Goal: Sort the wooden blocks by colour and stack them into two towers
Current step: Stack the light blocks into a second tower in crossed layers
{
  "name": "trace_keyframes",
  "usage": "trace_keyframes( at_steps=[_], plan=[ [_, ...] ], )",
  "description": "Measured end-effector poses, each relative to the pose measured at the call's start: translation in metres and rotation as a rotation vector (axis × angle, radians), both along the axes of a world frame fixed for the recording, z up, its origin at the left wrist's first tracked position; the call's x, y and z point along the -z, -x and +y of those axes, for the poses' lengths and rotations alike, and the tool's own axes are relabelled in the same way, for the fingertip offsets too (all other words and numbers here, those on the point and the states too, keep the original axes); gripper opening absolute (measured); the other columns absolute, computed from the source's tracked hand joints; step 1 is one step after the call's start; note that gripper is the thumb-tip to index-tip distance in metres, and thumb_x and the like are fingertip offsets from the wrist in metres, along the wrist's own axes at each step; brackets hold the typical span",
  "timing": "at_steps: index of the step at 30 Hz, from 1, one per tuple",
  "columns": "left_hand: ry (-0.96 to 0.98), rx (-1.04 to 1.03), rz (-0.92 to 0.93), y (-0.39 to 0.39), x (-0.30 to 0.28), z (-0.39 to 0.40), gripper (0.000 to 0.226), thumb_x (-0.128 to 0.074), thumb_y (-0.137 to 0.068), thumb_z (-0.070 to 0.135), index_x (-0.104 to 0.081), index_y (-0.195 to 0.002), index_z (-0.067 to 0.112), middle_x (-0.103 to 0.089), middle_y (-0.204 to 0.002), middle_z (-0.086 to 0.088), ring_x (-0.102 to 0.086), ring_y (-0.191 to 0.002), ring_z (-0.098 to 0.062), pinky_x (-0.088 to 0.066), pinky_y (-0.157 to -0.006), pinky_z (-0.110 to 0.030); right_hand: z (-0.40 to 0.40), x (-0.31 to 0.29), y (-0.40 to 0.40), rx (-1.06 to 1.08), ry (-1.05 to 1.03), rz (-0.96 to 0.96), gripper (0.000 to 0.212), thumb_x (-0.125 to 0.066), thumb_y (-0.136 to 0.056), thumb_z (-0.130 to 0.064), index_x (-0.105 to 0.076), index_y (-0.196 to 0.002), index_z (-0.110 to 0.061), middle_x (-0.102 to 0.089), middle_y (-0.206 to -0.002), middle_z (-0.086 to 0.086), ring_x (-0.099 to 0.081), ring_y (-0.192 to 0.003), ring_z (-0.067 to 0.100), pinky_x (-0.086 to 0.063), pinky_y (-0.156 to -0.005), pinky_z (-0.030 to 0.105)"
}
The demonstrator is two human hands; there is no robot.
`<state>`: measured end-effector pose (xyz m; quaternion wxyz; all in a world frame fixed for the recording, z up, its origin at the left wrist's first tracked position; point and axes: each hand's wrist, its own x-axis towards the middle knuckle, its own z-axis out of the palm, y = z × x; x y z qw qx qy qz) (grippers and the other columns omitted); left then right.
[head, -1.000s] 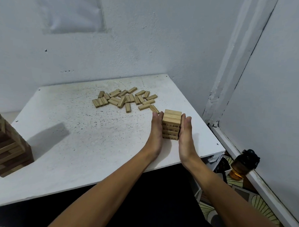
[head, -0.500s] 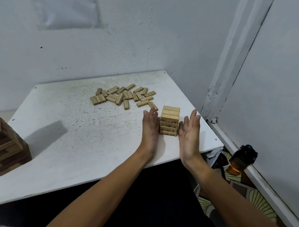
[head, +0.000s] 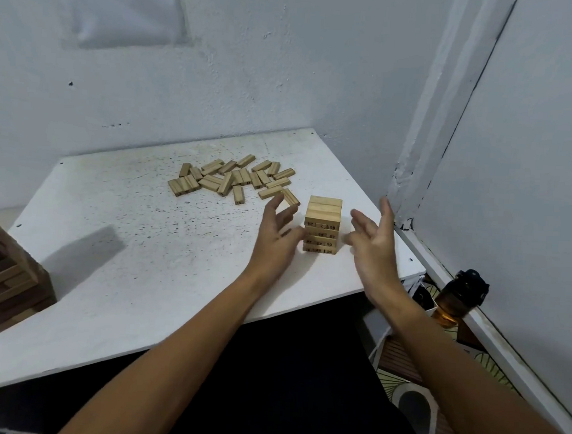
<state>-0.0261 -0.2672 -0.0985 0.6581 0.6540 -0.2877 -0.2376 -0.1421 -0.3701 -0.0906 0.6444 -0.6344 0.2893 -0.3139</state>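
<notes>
Right now both my hands are off the light tower [head: 322,225], fingers spread, holding nothing: left hand [head: 279,238] just beside its left face, right hand [head: 373,243] to its right. Tower stands upright near the table's [head: 118,275] right edge. Loose light blocks [head: 230,181] lie scattered behind it; dark tower [head: 9,286] at far left.

White speckled table [head: 118,275] carries a pale tower [head: 322,225], loose blocks [head: 230,181] — and a darker tower [head: 6,283].
</notes>
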Motion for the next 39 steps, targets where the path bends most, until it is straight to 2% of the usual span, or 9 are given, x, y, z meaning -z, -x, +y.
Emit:
trace_keyframes(
  at_steps=[4, 7, 13, 17, 21, 24, 26, 32, 39],
  plan=[
    [-0.248, 0.127, -0.336, -0.025, -0.001, 0.009, 0.098, -0.078, -0.065, 0.026, -0.026, -0.148, 0.029, -0.056, -0.134, 0.001, -0.048, -0.125, -0.004, -0.040, -0.092, -0.016, -0.023, 0.000, 0.007, -0.154, 0.255, 0.238, 0.107, -0.073, -0.082, -0.007, 0.002, -0.155, -0.030, -0.052, -0.140, 0.006, -0.043, -0.134, 0.016, -0.030, -0.108, 0.025],
    [-0.339, 0.210, -0.424, -0.035, -0.002, 0.008, 0.107, -0.086, -0.068, 0.017, -0.019, -0.150, 0.034, -0.058, -0.129, 0.000, -0.049, -0.120, -0.005, -0.040, -0.091, -0.018, -0.028, -0.001, 0.007, -0.253, 0.352, 0.329, 0.116, -0.078, -0.079, -0.015, 0.009, -0.154, -0.033, -0.055, -0.126, -0.003, -0.044, -0.120, 0.003, -0.031, -0.102, 0.022],
    [-0.392, 0.236, -0.430, -0.044, -0.007, 0.001, 0.111, -0.089, -0.067, 0.018, -0.018, -0.150, 0.035, -0.059, -0.103, 0.020, -0.053, -0.114, -0.010, -0.040, -0.092, -0.026, -0.031, -0.001, 0.004, -0.277, 0.374, 0.322, 0.124, -0.082, -0.076, -0.018, 0.014, -0.153, -0.034, -0.056, -0.113, -0.010, -0.047, -0.110, -0.003, -0.032, -0.085, 0.007],
    [-0.385, 0.239, -0.436, -0.047, -0.006, -0.002, 0.109, -0.089, -0.066, 0.015, -0.021, -0.149, 0.032, -0.062, -0.099, 0.019, -0.056, -0.104, -0.001, -0.039, -0.083, -0.011, -0.034, 0.000, 0.001, -0.282, 0.346, 0.289, 0.127, -0.084, -0.074, -0.014, 0.013, -0.153, -0.032, -0.056, -0.101, -0.020, -0.047, -0.098, -0.018, -0.035, -0.072, -0.006],
    [-0.373, 0.238, -0.437, -0.050, -0.004, -0.004, 0.106, -0.089, -0.066, 0.015, -0.025, -0.148, 0.032, -0.063, -0.098, 0.019, -0.055, -0.102, 0.008, -0.037, -0.079, -0.006, -0.037, 0.003, -0.002, -0.283, 0.349, 0.287, 0.128, -0.084, -0.073, -0.014, 0.013, -0.153, -0.032, -0.056, -0.102, -0.015, -0.048, -0.099, -0.016, -0.034, -0.072, -0.006],
    [-0.354, 0.243, -0.429, -0.053, -0.002, -0.005, 0.107, -0.091, -0.062, 0.017, -0.027, -0.147, 0.034, -0.063, -0.100, 0.015, -0.056, -0.104, 0.005, -0.039, -0.075, -0.004, -0.040, 0.004, -0.003, -0.302, 0.346, 0.273, 0.130, -0.085, -0.071, -0.014, 0.014, -0.153, -0.034, -0.055, -0.114, -0.008, -0.048, -0.108, -0.009, -0.033, -0.075, -0.007],
    [-0.351, 0.246, -0.428, -0.054, 0.000, -0.006, 0.109, -0.092, -0.061, 0.018, -0.027, -0.146, 0.035, -0.065, -0.102, 0.010, -0.057, -0.106, 0.002, -0.038, -0.077, -0.002, -0.043, 0.003, -0.004, -0.322, 0.322, 0.261, 0.130, -0.085, -0.072, -0.010, 0.014, -0.152, -0.036, -0.055, -0.115, -0.009, -0.048, -0.105, -0.012, -0.035, -0.073, -0.006],
    [-0.363, 0.257, -0.442, -0.055, -0.002, -0.008, 0.109, -0.092, -0.061, 0.016, -0.027, -0.146, 0.032, -0.066, -0.100, 0.010, -0.058, -0.109, -0.008, -0.039, -0.090, -0.022, -0.049, 0.005, -0.008, -0.348, 0.304, 0.249, 0.132, -0.084, -0.071, -0.005, 0.015, -0.152, -0.037, -0.062, -0.119, 0.001, -0.054, -0.108, -0.003, -0.041, -0.072, -0.001],
    [-0.379, 0.264, -0.450, -0.056, -0.005, -0.008, 0.109, -0.091, -0.062, 0.017, -0.027, -0.148, 0.029, -0.063, -0.095, 0.019, -0.058, -0.102, 0.000, -0.038, -0.082, -0.010, -0.051, 0.007, -0.012, -0.354, 0.295, 0.231, 0.133, -0.085, -0.070, -0.004, 0.014, -0.152, -0.040, -0.063, -0.122, 0.003, -0.059, -0.111, 0.002, -0.042, -0.072, 0.000]
  ],
)
